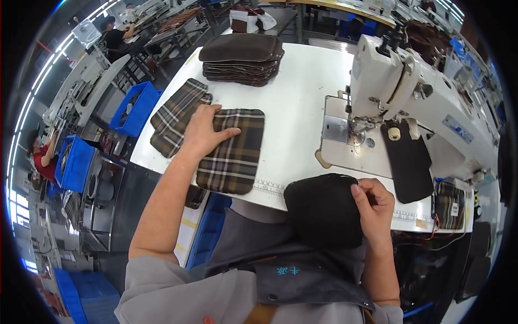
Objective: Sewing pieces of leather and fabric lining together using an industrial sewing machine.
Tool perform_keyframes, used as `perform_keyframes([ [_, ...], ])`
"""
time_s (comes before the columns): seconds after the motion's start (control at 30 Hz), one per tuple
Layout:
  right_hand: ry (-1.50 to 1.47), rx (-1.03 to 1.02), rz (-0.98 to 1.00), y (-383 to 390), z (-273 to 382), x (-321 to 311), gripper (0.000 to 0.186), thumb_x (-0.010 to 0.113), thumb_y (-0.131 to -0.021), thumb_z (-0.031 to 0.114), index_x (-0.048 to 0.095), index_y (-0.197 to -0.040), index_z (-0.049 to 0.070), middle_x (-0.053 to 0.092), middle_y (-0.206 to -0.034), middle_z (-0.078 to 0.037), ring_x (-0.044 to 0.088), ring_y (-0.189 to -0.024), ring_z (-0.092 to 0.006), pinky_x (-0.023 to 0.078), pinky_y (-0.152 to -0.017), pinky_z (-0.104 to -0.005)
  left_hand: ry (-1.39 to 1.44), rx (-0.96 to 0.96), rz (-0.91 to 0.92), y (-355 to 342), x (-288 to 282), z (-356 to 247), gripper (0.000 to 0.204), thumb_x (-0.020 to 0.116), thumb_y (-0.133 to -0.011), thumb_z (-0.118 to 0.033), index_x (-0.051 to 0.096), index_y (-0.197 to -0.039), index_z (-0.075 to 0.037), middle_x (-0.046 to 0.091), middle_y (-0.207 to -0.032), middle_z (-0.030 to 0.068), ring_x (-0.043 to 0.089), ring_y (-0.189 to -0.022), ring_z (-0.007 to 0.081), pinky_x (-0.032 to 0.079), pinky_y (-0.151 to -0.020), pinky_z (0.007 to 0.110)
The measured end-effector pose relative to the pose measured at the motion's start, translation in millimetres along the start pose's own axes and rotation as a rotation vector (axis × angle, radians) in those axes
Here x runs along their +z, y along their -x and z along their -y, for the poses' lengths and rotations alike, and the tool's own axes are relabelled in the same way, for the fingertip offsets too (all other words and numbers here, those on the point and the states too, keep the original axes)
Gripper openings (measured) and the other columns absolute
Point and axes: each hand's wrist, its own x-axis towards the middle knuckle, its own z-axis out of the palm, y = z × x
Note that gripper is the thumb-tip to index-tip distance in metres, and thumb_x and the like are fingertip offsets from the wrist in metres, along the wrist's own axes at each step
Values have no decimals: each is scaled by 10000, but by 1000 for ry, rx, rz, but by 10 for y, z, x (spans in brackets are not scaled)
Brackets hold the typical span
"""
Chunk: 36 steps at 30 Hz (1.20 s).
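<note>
My left hand (204, 130) lies on a plaid fabric panel (233, 162) with rounded corners, thumb stretched out across it and the other fingers near its upper left corner. More plaid pieces (174, 116) overlap just left of that hand. At the table's front edge, my right hand (375, 208) pinches the upper right corner of a black fabric panel (322, 213), thumb against fingers. That panel hangs partly over the edge, in front of my apron. Further right, another black piece (407, 167) lies beside the sewing machine (380, 81), close to its needle area.
A stack of dark brown panels (240, 54) stands at the back of the white table (299, 97). A ruler strip (270, 187) runs along the front edge. Blue bins (135, 108) stand to the left. Other people (116, 40) sit at machines in the background.
</note>
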Motion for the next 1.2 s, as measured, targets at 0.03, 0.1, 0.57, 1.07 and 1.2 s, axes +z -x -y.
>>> perform_keyframes([
  [0.03,19,-23,-33,8,-12,-14,80,737,-979,45,696,-950,-16,630,-773,27,490,-689,-43,404,-642,-222,126,-117,146,-50,-117,-189,833,929,-744,-410,596,-1391,-4,686,-1166,152,671,-1104,345,522,-999,424],
  [0.1,52,-51,-64,22,-60,-73,94,744,-969,45,693,-924,-20,639,-811,11,510,-735,-64,418,-687,-231,311,-293,343,-123,-251,-375,738,942,-741,-344,655,-1308,31,716,-1001,132,704,-953,266,552,-913,367],
  [0.57,80,-92,-49,26,-45,-48,74,755,-948,38,712,-933,-21,647,-788,-18,535,-711,-76,429,-672,-238,224,-34,123,-729,-992,387,340,868,-809,-146,761,-1106,-22,737,-979,28,651,-908,132,524,-880,331],
  [1.07,90,-190,67,123,125,-6,97,760,-952,82,750,-987,-7,716,-836,-91,633,-688,-150,501,-647,-283,1158,91,734,430,-397,-2009,240,834,-904,-122,780,-1101,3,784,-1011,85,717,-966,148,547,-898,285],
  [1.2,73,-207,56,153,155,-10,104,760,-955,78,753,-1015,-7,745,-860,-103,686,-734,-170,533,-688,-283,1252,-34,711,467,-403,-2045,166,809,-932,-105,793,-1050,10,774,-914,39,666,-848,69,533,-797,237],
])
